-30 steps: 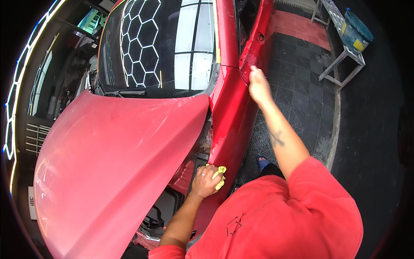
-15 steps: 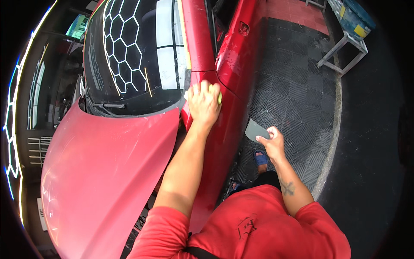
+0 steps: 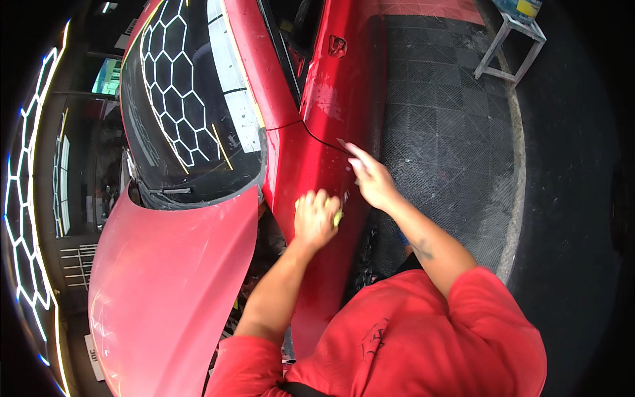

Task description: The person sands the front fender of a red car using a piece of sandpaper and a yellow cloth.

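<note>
My left hand [image 3: 316,218] is closed on a yellow-green sponge or cloth [image 3: 338,217], pressed to the red front fender [image 3: 286,162] of a car. Only a small edge of that piece shows beside my fingers. Farther up and to the right, my right hand [image 3: 374,182] pinches a thin grey sheet [image 3: 342,142] that looks like sandpaper. The sheet is seen nearly edge-on, by the seam between fender and door [image 3: 324,109]. Whether it touches the paint I cannot tell. Wet patches gleam on the door.
Left of the fender lies the dull red hood [image 3: 172,271], with a dark gap along its edge. The windshield [image 3: 225,119] reflects hexagonal lights. Textured dark floor tiles [image 3: 443,132] run along the car's right. A blue bucket [image 3: 519,9] stands on a grey stool [image 3: 509,49].
My right hand has swung up and left with the grey sheet, from over the floor to the car's side. My left hand has slid down the fender with the yellow-green piece.
</note>
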Demonstrator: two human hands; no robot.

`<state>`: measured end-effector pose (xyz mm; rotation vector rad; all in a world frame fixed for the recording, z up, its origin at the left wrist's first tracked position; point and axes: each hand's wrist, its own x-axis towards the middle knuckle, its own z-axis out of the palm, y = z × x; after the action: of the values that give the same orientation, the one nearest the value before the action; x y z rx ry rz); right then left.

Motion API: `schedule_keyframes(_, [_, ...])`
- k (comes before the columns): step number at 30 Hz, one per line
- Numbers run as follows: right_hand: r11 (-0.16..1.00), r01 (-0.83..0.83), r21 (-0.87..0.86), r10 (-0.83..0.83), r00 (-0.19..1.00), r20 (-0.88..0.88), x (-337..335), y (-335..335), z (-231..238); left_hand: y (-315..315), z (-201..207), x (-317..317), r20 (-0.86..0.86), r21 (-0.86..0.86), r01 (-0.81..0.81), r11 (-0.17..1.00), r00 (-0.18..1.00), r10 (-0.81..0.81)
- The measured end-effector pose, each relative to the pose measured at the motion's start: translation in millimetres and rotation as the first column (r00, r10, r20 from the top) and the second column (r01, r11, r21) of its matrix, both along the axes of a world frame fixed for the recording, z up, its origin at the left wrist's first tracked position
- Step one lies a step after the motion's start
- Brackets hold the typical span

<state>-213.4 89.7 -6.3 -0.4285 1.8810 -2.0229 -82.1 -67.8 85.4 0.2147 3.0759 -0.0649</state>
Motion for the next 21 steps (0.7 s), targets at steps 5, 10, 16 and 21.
schedule_keyframes(5, [0.889,0.116,0.443,0.187,0.792,-0.582,-6.0,-72.6,35.3,-13.0,14.3,111.9,-0.035,0.102,0.131,0.986,0.991,-0.128])
schedule_keyframes(10, [0.762,0.130,0.634,0.365,0.723,-0.586,46.3,-70.3,33.9,-13.0,21.2,143.5,-0.086,0.142,0.065,0.988,0.995,-0.053])
schedule_keyframes(16, [0.840,0.158,0.519,0.242,0.747,-0.619,18.8,-93.1,30.7,-12.1,15.9,133.9,-0.155,0.134,0.074,0.988,0.986,-0.053])
schedule_keyframes(21, [0.875,0.136,0.464,0.222,0.740,-0.635,-9.0,-103.3,34.8,-9.3,19.0,133.3,-0.167,0.121,0.083,0.989,0.984,-0.062])
